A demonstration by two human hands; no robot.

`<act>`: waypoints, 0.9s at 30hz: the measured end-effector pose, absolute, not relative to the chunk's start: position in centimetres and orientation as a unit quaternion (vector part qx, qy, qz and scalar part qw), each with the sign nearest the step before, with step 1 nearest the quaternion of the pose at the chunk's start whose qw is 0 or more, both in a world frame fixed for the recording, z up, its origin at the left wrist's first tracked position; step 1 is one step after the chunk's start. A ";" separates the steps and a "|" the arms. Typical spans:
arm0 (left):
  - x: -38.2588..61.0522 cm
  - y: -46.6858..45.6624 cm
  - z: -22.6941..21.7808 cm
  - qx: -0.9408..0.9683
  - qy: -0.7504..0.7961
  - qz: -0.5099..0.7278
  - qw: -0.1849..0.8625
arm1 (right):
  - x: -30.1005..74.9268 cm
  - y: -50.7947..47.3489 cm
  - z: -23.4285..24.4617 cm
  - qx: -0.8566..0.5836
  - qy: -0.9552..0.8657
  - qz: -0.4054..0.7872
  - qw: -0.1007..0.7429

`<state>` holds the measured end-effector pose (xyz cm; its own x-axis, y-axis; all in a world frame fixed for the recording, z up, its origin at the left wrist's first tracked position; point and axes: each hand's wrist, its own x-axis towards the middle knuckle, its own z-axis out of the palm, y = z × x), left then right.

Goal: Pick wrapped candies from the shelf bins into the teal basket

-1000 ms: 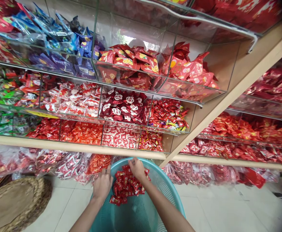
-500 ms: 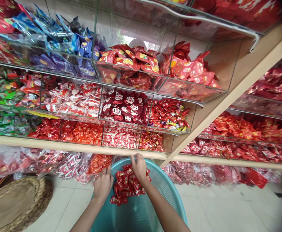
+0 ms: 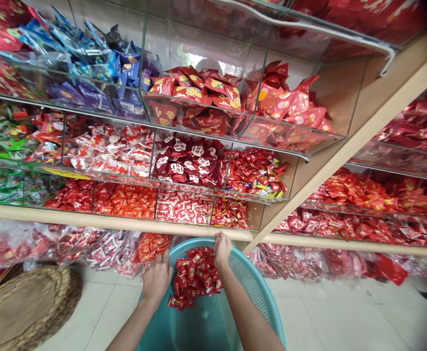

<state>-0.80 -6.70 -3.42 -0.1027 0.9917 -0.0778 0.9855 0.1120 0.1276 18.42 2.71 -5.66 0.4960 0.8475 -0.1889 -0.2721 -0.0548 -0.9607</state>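
Teal mesh basket [image 3: 259,282]; shiny red packets [image 3: 195,274], seemingly pale-printed.

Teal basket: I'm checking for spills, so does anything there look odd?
Nothing looks spilled; the red-wrapped candies lie inside the teal basket, only heaped unevenly toward its far side.

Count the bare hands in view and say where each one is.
2: the left hand is at the left rim of the teal basket; the right hand is at its far rim. No others show.
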 end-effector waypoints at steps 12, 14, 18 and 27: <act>-0.8 -6.7 -3.6 0.665 0.744 0.024 0.063 | 20.3 2.7 -6.4 -0.540 -0.351 0.436 0.629; -0.7 -6.7 -3.5 0.664 0.744 0.021 0.064 | 20.7 2.6 -5.7 -0.548 -0.371 0.419 0.622; -0.7 -6.7 -3.4 0.666 0.743 0.019 0.062 | 20.1 0.5 -3.8 -0.601 -0.535 0.275 0.526; -0.7 -6.7 -3.7 0.672 0.739 0.020 0.050 | 12.5 -10.5 -6.2 -0.445 -0.879 0.155 -0.074</act>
<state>-0.73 -6.73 -3.73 -0.0928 0.9945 -0.0475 0.9907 0.0971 0.0958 12.46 -10.51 -6.22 -0.5938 0.7586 -0.2681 0.8045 0.5567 -0.2070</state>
